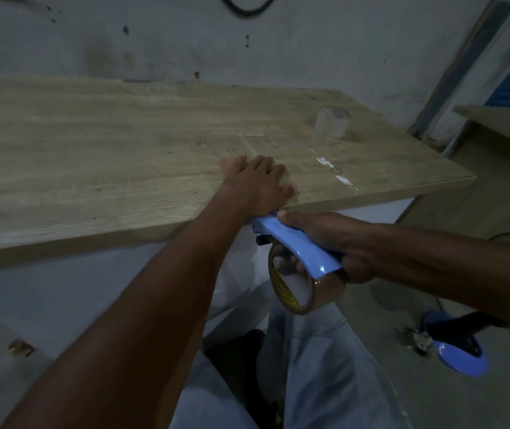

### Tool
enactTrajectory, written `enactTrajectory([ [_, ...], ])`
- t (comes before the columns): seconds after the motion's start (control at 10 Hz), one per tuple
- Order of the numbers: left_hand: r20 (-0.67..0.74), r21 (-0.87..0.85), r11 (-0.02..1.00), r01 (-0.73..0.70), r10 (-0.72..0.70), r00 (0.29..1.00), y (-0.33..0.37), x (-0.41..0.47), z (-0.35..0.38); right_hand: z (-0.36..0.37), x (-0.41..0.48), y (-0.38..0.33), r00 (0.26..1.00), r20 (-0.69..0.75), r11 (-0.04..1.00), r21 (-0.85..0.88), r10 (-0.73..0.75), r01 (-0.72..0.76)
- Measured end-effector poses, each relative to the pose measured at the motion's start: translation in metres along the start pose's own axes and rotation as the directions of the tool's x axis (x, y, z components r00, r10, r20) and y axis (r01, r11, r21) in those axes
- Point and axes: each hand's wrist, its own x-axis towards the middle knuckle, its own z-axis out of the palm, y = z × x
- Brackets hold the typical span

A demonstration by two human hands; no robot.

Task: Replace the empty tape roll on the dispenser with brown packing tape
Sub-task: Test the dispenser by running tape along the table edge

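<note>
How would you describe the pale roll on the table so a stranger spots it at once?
Start at the wooden table by the grey wall and look toward its far right corner. There the pale roll stands on end, alone, beyond the left hand flat on the tabletop. Unlike the brown tape in the blue dispenser that the right hand holds, it is whitish and untouched.
</note>
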Motion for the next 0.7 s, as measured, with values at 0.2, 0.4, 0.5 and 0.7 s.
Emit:
enactTrajectory([
  [0.2,-0.007,-0.007,1.000,-0.010,0.010,1.000,0.000,-0.002,-0.001,-0.001,0.007,0.007,0.996,0.086,0.999,-0.029,0.018,-0.016],
  [0.4,-0.074,-0.003,1.000,-0.010,0.010,0.997,-0.002,-0.003,0.004,0.031,0.026,0.006,0.991,0.109,0.990,-0.108,-0.079,0.091],
  [0.5,-0.085,0.008,1.000,-0.015,0.015,0.996,-0.004,-0.002,0.006,0.022,0.021,0.002,0.994,0.073,0.993,-0.082,-0.082,0.088],
  [0.7,-0.083,0.010,1.000,-0.010,0.011,0.997,-0.003,-0.001,0.007,0.023,0.025,0.008,0.996,0.038,0.997,0.021,-0.076,0.075],
])
